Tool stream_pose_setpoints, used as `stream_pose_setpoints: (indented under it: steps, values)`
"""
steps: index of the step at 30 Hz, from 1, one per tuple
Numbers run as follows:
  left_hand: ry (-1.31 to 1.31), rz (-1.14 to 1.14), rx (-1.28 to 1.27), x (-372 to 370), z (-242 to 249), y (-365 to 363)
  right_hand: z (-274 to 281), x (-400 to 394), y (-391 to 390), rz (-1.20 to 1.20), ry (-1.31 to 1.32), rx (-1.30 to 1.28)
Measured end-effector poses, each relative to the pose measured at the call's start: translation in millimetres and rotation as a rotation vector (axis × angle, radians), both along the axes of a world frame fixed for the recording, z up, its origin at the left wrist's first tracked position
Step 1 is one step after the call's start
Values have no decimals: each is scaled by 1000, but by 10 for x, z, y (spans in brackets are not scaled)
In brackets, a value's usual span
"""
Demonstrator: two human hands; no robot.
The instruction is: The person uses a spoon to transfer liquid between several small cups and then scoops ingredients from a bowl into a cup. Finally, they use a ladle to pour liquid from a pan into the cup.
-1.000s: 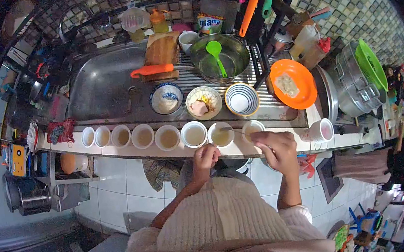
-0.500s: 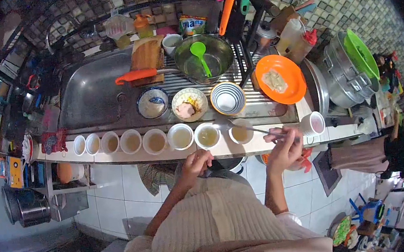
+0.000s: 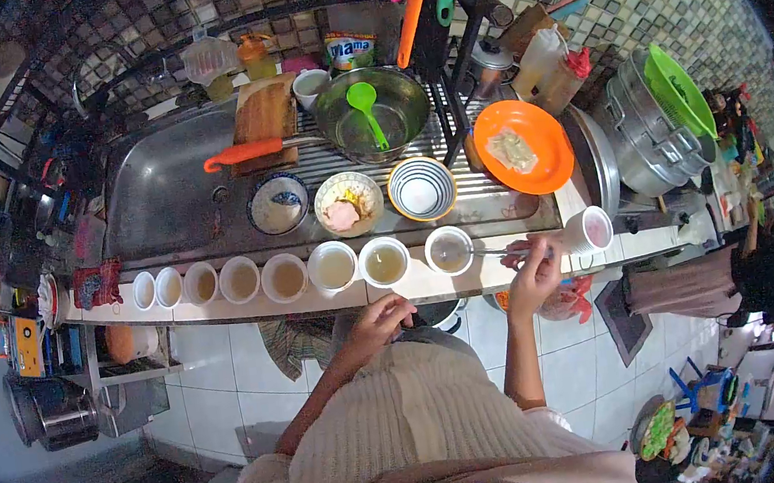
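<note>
My right hand (image 3: 536,272) is closed round the handle of a metal spoon (image 3: 495,252). The spoon's bowl dips into the rightmost white cup (image 3: 449,251) of a row along the counter's front edge. Beside it stands another white cup (image 3: 385,262) with pale yellowish liquid, and several more like it run off to the left. My left hand (image 3: 379,323) hovers just in front of the counter edge below this cup, its fingers curled together; whatever they may hold is hidden. A stack of white cups (image 3: 589,230) stands right of my right hand.
Behind the cups are a striped bowl (image 3: 422,190), a patterned bowl with pink and yellow food (image 3: 348,204) and a blue-white bowl (image 3: 278,204). An orange plate (image 3: 547,137), a pan (image 3: 410,110) with a green ladle (image 3: 364,101), a sink (image 3: 162,195) and steamer pots (image 3: 649,150) lie farther back.
My right hand has brought the spoon from above the gap between two cups into the rightmost cup. My left hand stays nearly still. The view has shifted slightly.
</note>
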State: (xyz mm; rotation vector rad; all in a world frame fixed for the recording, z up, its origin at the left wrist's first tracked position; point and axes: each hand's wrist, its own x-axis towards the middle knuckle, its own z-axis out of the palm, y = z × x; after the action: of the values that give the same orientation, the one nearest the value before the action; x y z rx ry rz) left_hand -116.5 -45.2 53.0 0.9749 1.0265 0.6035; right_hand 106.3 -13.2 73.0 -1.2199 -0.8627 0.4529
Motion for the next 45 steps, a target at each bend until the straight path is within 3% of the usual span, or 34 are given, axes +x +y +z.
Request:
stream_pose_setpoints:
  steps: [6,11,21,32,35,45]
  values:
    - [6,2,-5,15,15,-3,-40,28,35,-19,-36,-40]
    - [18,4,30,-12,-40,-5,-107,119,61,-64,181,-64]
    - [-10,-7,46,-54,-101,-1,-45,123,102,-109,276,17]
    - [84,4,11,-79,-122,-26,29,-220,131,109,281,6]
    - [124,23,-93,-80,138,-29,18,-329,150,130,233,6]
    - [116,39,6,-70,-95,-21,-86,-348,177,199,242,82]
